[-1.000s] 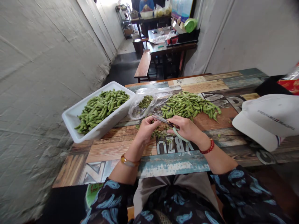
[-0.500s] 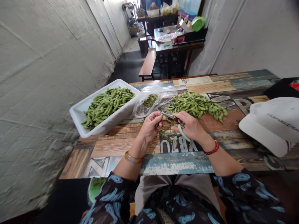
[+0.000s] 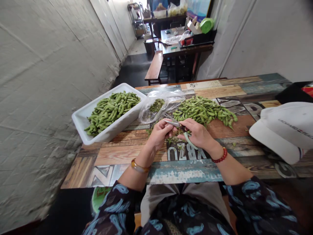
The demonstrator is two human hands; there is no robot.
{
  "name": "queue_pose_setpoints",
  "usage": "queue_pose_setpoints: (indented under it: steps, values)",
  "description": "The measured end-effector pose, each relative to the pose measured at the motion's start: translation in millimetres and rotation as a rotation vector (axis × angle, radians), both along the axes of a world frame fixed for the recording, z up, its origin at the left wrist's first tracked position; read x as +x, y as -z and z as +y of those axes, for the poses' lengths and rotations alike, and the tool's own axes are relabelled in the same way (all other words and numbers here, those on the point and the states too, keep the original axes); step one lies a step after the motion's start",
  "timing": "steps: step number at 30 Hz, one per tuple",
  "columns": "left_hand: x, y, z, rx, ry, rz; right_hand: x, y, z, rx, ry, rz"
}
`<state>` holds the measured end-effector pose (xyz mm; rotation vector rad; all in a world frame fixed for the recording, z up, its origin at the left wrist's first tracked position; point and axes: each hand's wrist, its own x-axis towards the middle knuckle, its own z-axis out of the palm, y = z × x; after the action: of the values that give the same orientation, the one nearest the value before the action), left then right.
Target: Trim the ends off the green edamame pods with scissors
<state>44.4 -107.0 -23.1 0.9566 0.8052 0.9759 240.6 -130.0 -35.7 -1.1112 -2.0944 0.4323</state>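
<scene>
My right hand (image 3: 198,132) is closed around scissors (image 3: 190,141) with pale green handles. Their metal blades point left and lie at the fingertips of my left hand (image 3: 160,133). The left fingers are pinched together over an edamame pod, which they almost wholly hide. Just beyond my hands a heap of edamame pods (image 3: 205,110) lies on the table. Green trimmings (image 3: 174,139) are scattered under the hands. A clear plastic bag (image 3: 144,115) with small clippings (image 3: 156,105) inside lies behind my left hand.
A white tub (image 3: 111,138) holding many pods (image 3: 112,112) stands at left on the patterned table (image 3: 117,154). A white cap (image 3: 285,129) lies at right. Farther back are a bench (image 3: 155,67) and a dark table (image 3: 168,49) with clutter. Walls flank both sides.
Green showing at my left fingertips is now hidden by the fingers. The scissors have shifted slightly, and their blades lie across the left fingertips. The view has barely moved.
</scene>
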Motion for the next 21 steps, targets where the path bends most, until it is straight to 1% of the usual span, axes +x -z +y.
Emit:
queue_pose_setpoints:
  steps: [6, 12, 16, 21]
  values:
    - [1.3, -2.9, -1.0, 0.042, -0.018, 0.029, -0.8, 1.0, 0.3, -0.005, -0.017, 0.027]
    - [2.6, -4.4, -0.9, 0.092, 0.001, 0.056, -0.7, 1.9, 1.3, 0.002, -0.037, 0.058]
    - [2.2, -3.3, -0.3, 0.1, 0.012, 0.053, 0.4, 1.1, 1.6, 0.02, -0.045, 0.028]
    - [-0.6, -3.7, 1.6, 0.104, 0.044, 0.068, 2.5, -0.5, 1.1, 0.008, -0.037, -0.014]
